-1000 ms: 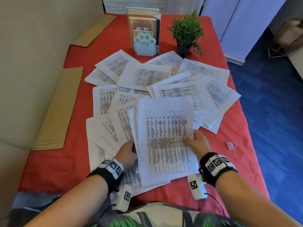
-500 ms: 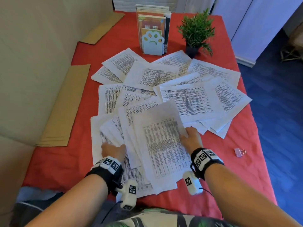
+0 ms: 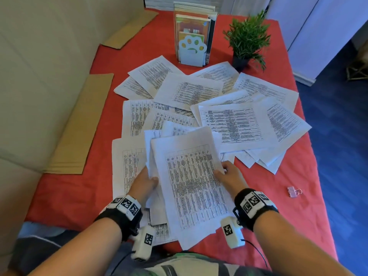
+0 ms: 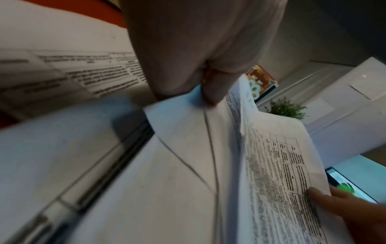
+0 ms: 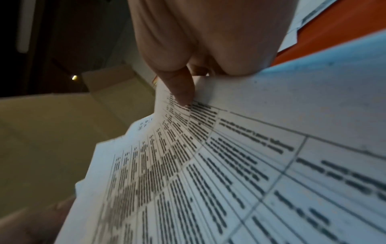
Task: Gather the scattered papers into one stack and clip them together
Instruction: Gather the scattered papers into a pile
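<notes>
Two hands grip one loose bundle of white printed table sheets [image 3: 191, 182], lifted at the near edge of the red-covered table [image 3: 65, 196]. The left hand [image 3: 144, 185] pinches its left edge, thumb on top; the right hand [image 3: 231, 177] pinches the right edge. Only the head view shows the small pink binder clip [image 3: 293, 191] lying off to the right; the wrist views show the thumbs [image 5: 181, 89] pressing paper.

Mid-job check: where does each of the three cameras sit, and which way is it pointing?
Head: above the red table, facing forward and down; shows both forearms, left hand, right hand, held papers.
Left wrist: under the left hand, looking along it at the papers towards the plant.
Right wrist: under the right hand, looking along its thumb across the papers.
Shared: all show the papers; head and left wrist show the plant.
</notes>
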Available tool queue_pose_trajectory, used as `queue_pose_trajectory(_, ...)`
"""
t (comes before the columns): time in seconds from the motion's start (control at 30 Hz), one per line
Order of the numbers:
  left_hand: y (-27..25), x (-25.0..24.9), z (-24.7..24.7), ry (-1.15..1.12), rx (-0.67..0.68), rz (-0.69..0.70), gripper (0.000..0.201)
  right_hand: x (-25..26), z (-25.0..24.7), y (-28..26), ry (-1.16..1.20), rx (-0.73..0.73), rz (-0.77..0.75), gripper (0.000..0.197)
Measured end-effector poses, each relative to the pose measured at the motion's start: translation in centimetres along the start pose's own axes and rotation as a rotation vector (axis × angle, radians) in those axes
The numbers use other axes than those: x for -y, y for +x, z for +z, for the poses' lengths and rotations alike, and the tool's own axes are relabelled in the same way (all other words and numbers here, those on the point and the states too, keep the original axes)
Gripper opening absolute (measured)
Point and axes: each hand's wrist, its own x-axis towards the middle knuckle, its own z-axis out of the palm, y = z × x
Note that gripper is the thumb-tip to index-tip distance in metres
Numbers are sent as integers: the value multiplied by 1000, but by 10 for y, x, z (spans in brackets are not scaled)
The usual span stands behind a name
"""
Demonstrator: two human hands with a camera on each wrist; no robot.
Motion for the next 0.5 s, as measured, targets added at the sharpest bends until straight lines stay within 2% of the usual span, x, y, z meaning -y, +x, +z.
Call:
queue_pose_trajectory(0.07,-2,-4,1,131,-23,38,20,-2,0,1,53,-16,38,16)
queue_pose_trajectory(0.1,0,-5,0,256,-93,43,16,-3,1,1,55,-38,47,19)
queue_pose_trajectory(0.17,3,-5,-6,515,-257,-15,24,-3,3,-2,54,-101,71,29)
queue_pose_trajectory(0.2,4,-3,-10,571,-303,-43,34,-3,4,-4,74,-124,81,40)
queue_pose_trajectory(0.27,6,2,-14,477,-296,-24,44,-6,8,-7,80,-133,100,58)
queue_pose_trajectory(0.3,6,3,-14,420,-268,-1,44,-8,11,-7,29,-129,108,54)
queue_pose_trajectory(0.37,6,6,-12,391,-233,12,35,-10,17,-9,-75,-119,99,31)
queue_pose_trajectory(0.43,5,5,-10,409,-296,55,16,-4,20,-12,-96,-119,69,16)
queue_pose_trajectory(0.5,5,3,-15,400,-421,94,12,1,19,-11,-74,-120,47,16)
